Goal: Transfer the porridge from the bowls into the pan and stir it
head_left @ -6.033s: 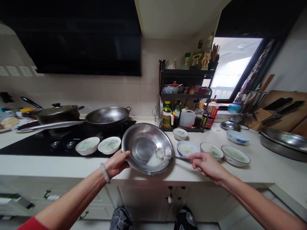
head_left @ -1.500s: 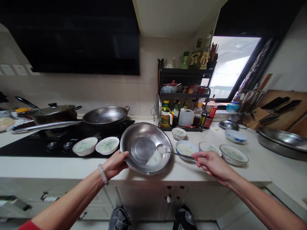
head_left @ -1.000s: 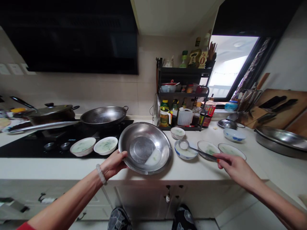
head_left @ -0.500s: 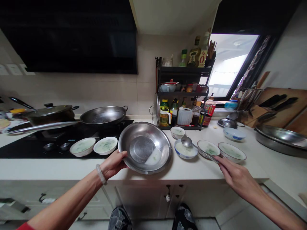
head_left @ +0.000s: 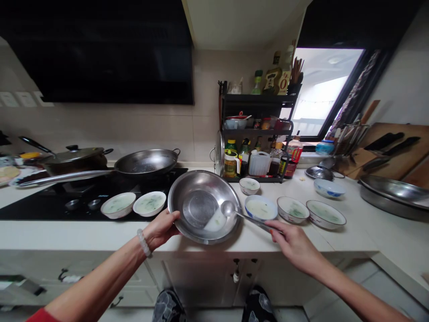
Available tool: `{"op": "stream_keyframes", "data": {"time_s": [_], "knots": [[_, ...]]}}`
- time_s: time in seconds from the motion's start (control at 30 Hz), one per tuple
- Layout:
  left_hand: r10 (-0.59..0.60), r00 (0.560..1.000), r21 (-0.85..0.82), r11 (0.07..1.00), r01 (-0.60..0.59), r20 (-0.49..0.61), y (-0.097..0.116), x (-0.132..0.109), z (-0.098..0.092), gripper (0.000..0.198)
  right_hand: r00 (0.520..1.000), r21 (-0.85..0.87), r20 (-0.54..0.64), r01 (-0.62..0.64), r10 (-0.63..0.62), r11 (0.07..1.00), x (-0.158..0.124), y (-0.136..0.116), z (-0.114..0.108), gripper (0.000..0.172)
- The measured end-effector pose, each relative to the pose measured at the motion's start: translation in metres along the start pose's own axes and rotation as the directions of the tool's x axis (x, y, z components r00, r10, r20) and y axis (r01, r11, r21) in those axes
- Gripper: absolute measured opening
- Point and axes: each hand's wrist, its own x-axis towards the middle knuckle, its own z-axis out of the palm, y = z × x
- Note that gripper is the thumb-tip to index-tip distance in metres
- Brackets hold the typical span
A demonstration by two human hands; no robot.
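Note:
My left hand [head_left: 163, 230] grips the left rim of a wide steel basin [head_left: 194, 179], which is tilted toward the right. A small pool of milky soup [head_left: 214, 221] lies low on its right side. In my right hand [head_left: 293, 243] is the handle of a steel ladle [head_left: 228, 209]; its bowl is inside the basin, at the edge of the pool. Just right of the basin stands a blue-and-white bowl [head_left: 261, 208] of pale soup. Beside it are two brown-rimmed bowls, one nearer [head_left: 292, 209] and one farther right [head_left: 325, 214], holding soup with green bits.
Two filled bowls [head_left: 118, 205] stand at the stove's [head_left: 83, 210] front right edge. A wok [head_left: 146, 162] and a lidded pot [head_left: 73, 158] sit on it. Behind are a small bowl [head_left: 250, 186] and a bottle rack [head_left: 256, 132]; knives and a large pan [head_left: 395, 201] are at right.
My right hand has moved left, carrying the ladle from above the blue-and-white bowl into the basin. My left hand and the basin have stayed nearly in place.

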Motion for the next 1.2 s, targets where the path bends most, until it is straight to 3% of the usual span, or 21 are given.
{"op": "stream_keyframes", "data": {"time_s": [0.13,0.23,0.3,0.4,0.5,0.57,0.87,1.2], "knots": [[0.012,1.000,0.002,1.000,-0.012,-0.002,0.001,-0.001,0.001,0.026,0.976,-0.076,0.035,0.217,-0.214,0.973,0.009,0.000,0.023,0.037],[0.022,1.000,0.000,1.000,-0.022,-0.007,0.001,-0.001,0.001,0.026,0.964,-0.076,0.065,0.263,-0.258,0.962,0.011,0.000,0.030,0.037],[0.022,1.000,-0.003,1.000,-0.022,-0.010,0.000,-0.002,0.000,0.028,0.977,-0.028,0.084,0.199,-0.196,0.980,0.011,-0.004,0.028,0.034],[0.012,1.000,-0.007,1.000,-0.013,-0.020,0.001,-0.002,0.000,0.028,0.985,0.122,0.156,-0.097,0.078,0.988,0.015,-0.013,0.021,0.029],[0.004,1.000,-0.005,1.000,-0.004,-0.023,0.001,-0.002,0.000,0.027,0.910,0.282,0.249,-0.397,0.333,0.873,0.021,-0.021,0.014,0.028],[0.006,1.000,0.000,1.000,-0.006,-0.015,0.000,-0.002,-0.001,0.027,0.868,0.340,0.276,-0.490,0.412,0.803,0.024,-0.025,0.011,0.029],[0.006,1.000,-0.004,1.000,-0.006,0.002,0.000,-0.001,-0.001,0.027,0.829,0.436,0.310,-0.559,0.465,0.705,0.023,-0.025,0.004,0.029],[-0.011,1.000,-0.005,1.000,0.010,-0.012,0.002,-0.005,0.002,0.025,0.818,0.471,0.325,-0.575,0.474,0.669,0.021,-0.023,0.002,0.030]]}}
